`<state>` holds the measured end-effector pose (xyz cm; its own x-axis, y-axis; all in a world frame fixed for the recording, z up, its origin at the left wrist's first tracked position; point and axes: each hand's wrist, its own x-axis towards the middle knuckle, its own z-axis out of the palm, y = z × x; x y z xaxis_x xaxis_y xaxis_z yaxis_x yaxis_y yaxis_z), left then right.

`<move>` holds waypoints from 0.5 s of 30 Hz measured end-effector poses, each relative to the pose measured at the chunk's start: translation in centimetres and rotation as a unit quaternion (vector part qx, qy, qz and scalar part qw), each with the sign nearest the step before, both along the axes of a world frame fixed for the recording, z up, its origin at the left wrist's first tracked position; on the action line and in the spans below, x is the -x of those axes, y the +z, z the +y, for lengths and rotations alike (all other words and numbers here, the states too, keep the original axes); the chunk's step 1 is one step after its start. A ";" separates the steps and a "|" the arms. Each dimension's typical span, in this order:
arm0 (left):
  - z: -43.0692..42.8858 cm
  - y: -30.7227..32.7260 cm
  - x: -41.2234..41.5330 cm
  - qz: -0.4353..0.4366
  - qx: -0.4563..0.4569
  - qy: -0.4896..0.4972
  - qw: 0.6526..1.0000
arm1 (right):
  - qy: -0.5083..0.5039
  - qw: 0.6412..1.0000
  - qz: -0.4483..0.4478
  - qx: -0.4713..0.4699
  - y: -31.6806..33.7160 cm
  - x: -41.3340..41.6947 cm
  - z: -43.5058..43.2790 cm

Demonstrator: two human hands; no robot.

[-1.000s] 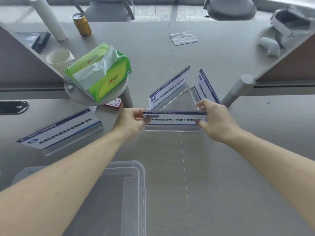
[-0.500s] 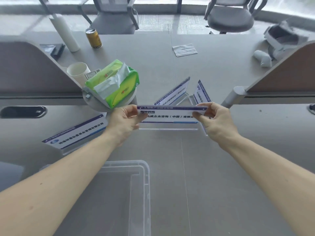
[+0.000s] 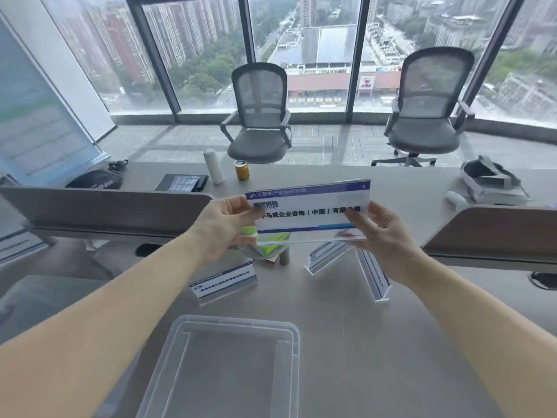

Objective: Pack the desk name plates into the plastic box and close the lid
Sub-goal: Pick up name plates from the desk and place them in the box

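I hold a clear acrylic desk name plate with a blue-and-white card up in front of me, well above the desk. My left hand pinches its left end and my right hand grips its right end. Three more name plates stand on the desk: one at the left, one in the middle and one edge-on at the right. The clear plastic box sits open and empty at the near edge, below my forearms. No lid is visible.
A green tissue pack sits behind the held plate. Brown desk dividers run left and right. A yellow can, a white cylinder and a dark bag stand on the far desk, with two office chairs beyond.
Both hands have lifted the name plate off the desk and raised it toward me. The camera has tilted upward, bringing the windows and chairs into view.
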<state>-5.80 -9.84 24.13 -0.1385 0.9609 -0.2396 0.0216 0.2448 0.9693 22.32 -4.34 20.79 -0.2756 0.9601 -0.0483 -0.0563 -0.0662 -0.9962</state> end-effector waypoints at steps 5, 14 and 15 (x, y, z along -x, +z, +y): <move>-3.5 3.8 4.2 0.031 0.004 0.017 0.999 | 0.033 0.998 0.049 0.014 2.9 4.6 -1.7; -8.6 11.6 13.1 0.523 -0.165 0.027 0.836 | 0.084 0.995 0.061 0.011 4.5 17.4 -6.2; -8.9 12.1 14.1 0.571 -0.170 -0.016 0.803 | 0.090 0.994 0.052 0.014 4.5 19.2 -6.7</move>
